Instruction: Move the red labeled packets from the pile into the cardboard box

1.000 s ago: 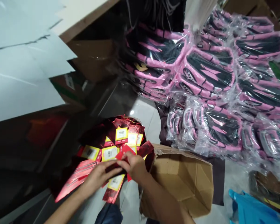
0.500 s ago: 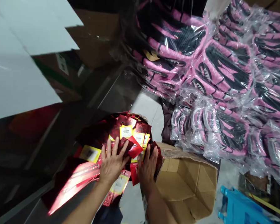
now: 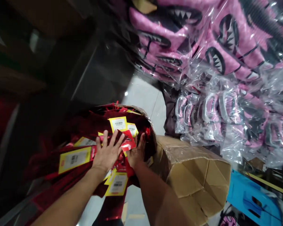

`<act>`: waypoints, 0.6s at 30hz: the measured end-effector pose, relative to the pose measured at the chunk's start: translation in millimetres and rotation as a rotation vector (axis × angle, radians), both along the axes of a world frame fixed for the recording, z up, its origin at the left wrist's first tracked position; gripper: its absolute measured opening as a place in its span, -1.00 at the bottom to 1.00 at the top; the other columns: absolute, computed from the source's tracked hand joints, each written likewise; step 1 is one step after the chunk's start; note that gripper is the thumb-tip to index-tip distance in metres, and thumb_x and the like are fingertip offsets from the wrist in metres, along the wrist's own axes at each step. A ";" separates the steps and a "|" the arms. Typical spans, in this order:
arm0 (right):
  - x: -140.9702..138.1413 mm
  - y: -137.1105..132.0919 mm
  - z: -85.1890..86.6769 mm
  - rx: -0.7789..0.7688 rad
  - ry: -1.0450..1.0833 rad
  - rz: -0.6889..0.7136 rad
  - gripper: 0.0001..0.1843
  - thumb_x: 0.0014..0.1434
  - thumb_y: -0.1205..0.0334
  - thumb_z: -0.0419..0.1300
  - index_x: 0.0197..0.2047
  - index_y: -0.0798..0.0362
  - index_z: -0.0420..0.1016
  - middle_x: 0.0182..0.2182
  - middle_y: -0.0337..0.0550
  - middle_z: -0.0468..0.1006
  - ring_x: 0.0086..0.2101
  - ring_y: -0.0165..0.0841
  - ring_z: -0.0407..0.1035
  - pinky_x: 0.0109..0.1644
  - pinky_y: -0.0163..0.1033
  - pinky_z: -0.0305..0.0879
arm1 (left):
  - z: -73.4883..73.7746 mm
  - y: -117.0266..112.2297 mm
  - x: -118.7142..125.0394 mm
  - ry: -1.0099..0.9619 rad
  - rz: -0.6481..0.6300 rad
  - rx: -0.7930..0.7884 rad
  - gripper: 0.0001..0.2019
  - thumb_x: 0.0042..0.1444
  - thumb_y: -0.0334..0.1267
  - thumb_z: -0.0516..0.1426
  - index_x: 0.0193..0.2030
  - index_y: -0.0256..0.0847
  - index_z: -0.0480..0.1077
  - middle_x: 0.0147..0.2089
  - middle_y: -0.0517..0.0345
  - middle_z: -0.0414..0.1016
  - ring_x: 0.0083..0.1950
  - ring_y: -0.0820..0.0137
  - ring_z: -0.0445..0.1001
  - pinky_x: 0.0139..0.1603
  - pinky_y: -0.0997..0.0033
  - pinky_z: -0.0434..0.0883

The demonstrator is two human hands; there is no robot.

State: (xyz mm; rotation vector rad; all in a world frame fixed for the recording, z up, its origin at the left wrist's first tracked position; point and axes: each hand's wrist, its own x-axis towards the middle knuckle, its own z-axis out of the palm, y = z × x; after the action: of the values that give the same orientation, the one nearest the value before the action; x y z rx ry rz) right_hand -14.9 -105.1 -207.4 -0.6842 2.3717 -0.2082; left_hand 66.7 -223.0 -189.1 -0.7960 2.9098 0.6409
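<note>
Several red foil packets with yellow barcode labels point(image 3: 74, 160) lie heaped in a cardboard-rimmed container point(image 3: 141, 118). My left hand point(image 3: 107, 152) rests on the heap with its fingers spread, touching a dark red packet. My right hand point(image 3: 137, 153) presses in close beside it, its fingers partly hidden among the packets. A bright red packet point(image 3: 128, 142) sits between the two hands. Whether my right hand grips anything is hidden.
An open brown cardboard box point(image 3: 193, 175) stands right of my hands. Stacks of pink and black shark-mouth items in clear plastic point(image 3: 217, 59) rise behind it. White floor tile point(image 3: 141, 94) shows beyond the heap, and a blue plastic stool point(image 3: 252, 201) stands at lower right.
My view has tilted and moved closer to the heap. My hands have drawn closer together, and the box and plastic-wrapped stacks have shifted within the picture.
</note>
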 end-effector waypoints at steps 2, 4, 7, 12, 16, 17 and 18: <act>0.1 -10.4 -5.0 0.023 0.004 -0.022 -0.09 0.25 0.02 0.27 0.51 0.18 0.02 0.50 0.36 -0.19 0.47 0.11 -0.29 0.46 0.27 -0.05 | -6.4 -5.3 -1.5 -0.003 0.017 0.008 -0.54 0.36 -0.34 0.00 0.36 -0.32 0.33 0.51 -0.30 0.11 0.53 -0.01 -0.74 0.46 -0.53 -0.28; 0.0 -17.3 -1.1 0.028 0.016 -0.042 -0.11 0.28 0.00 0.23 0.52 0.15 -0.02 0.51 0.32 -0.21 0.48 0.11 -0.32 0.45 0.30 -0.05 | -7.8 -8.2 -0.8 0.004 0.023 0.026 -0.53 0.37 -0.32 0.00 0.37 -0.34 0.31 0.53 -0.30 0.05 0.54 0.01 -0.73 0.48 -0.50 -0.33; -11.6 -15.4 25.7 0.053 -0.077 -0.026 -0.17 0.34 0.04 0.17 0.53 0.16 -0.03 0.50 0.35 -0.18 0.47 0.14 -0.25 0.43 0.34 -0.04 | -4.2 -3.6 1.6 0.003 0.010 0.056 -0.51 0.36 -0.32 -0.01 0.40 -0.37 0.26 0.54 -0.30 -0.01 0.54 0.00 -0.72 0.48 -0.48 -0.34; -35.3 20.1 120.9 -0.149 -0.256 -0.018 -0.32 0.24 0.32 0.19 0.39 0.31 0.23 0.41 0.36 0.14 0.44 0.06 -0.07 0.46 0.25 0.03 | 7.6 4.3 -5.6 -0.194 -0.027 0.097 -0.46 0.35 -0.25 0.07 0.44 -0.24 0.17 0.55 -0.19 -0.05 0.56 -0.08 -0.57 0.51 -0.40 -0.27; 19.1 70.2 187.8 -0.339 -0.304 -0.082 -0.65 0.35 0.34 0.03 0.14 -0.06 0.45 0.08 -0.09 0.55 0.12 -0.29 0.45 0.20 -0.14 0.44 | 12.9 -1.8 -13.6 -0.259 -0.022 0.087 -0.41 0.32 -0.24 0.14 0.45 -0.19 0.13 0.55 -0.17 -0.06 0.57 -0.18 -0.37 0.51 -0.40 -0.21; 39.1 80.7 194.5 -0.340 -0.328 -0.098 -0.70 0.33 0.33 0.07 0.08 -0.06 0.46 -0.07 -0.14 0.60 -0.05 -0.33 0.54 0.03 -0.23 0.53 | 12.7 -3.1 -14.1 -0.266 -0.025 0.088 -0.40 0.31 -0.24 0.14 0.45 -0.19 0.12 0.55 -0.17 -0.07 0.57 -0.19 -0.38 0.51 -0.40 -0.21; 57.4 88.3 196.1 -0.332 -0.340 -0.133 -0.75 0.31 0.31 0.10 0.03 -0.05 0.46 -0.16 -0.16 0.60 -0.19 -0.35 0.57 -0.13 -0.29 0.56 | 11.7 -4.2 -14.1 -0.274 -0.028 0.092 -0.40 0.32 -0.23 0.14 0.46 -0.19 0.11 0.56 -0.17 -0.08 0.57 -0.19 -0.40 0.50 -0.40 -0.21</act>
State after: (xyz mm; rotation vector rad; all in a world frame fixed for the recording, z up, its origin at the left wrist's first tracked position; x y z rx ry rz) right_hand 42.4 -16.8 -11.3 -0.5866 2.0724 -0.7297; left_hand 52.6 -227.2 -177.3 -0.7640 2.6206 0.6046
